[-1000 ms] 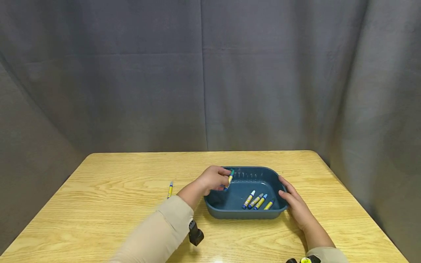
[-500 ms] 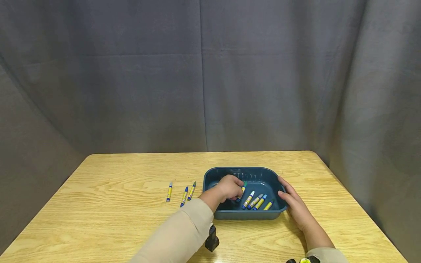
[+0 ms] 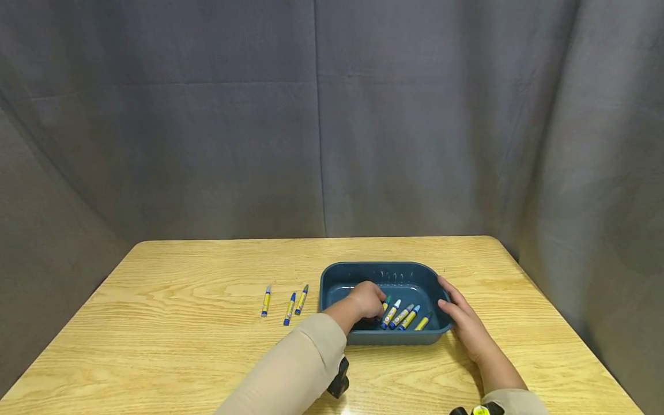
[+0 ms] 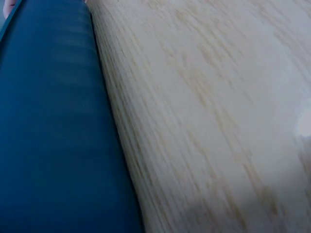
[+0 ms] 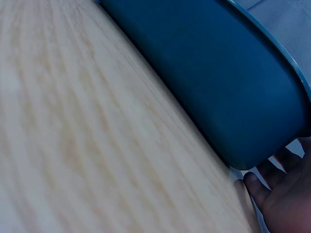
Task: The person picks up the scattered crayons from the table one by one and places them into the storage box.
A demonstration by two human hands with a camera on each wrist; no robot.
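My left hand (image 3: 367, 300) reaches down into the dark blue tray (image 3: 392, 338), pinching a green crayon (image 3: 387, 301) near the floor. Its fingertips and the crayon's lower end are partly hidden. Right beside it lie a white-tipped crayon (image 3: 391, 314), a grey one (image 3: 402, 316), a light blue one (image 3: 410, 317) and a dark blue one (image 3: 422, 323), all slanted alike in yellow wrappers. My right hand (image 3: 469, 331) holds the tray's right end, thumb at the rim. The right wrist view has its fingers (image 5: 274, 172) against the tray's outer corner.
On the wooden table (image 3: 181, 346), left of the tray, lie a pale-tipped crayon (image 3: 266, 301), a blue crayon (image 3: 290, 309) and a dark green crayon (image 3: 302, 300). Grey curtains (image 3: 233, 144) hang behind and at both sides. The tray's outer wall (image 4: 58, 126) fills the left wrist view's left side.
My left hand has carried the green crayon from the tray's left side rightward and down to the row of crayons. My right hand stays at the tray's right end.
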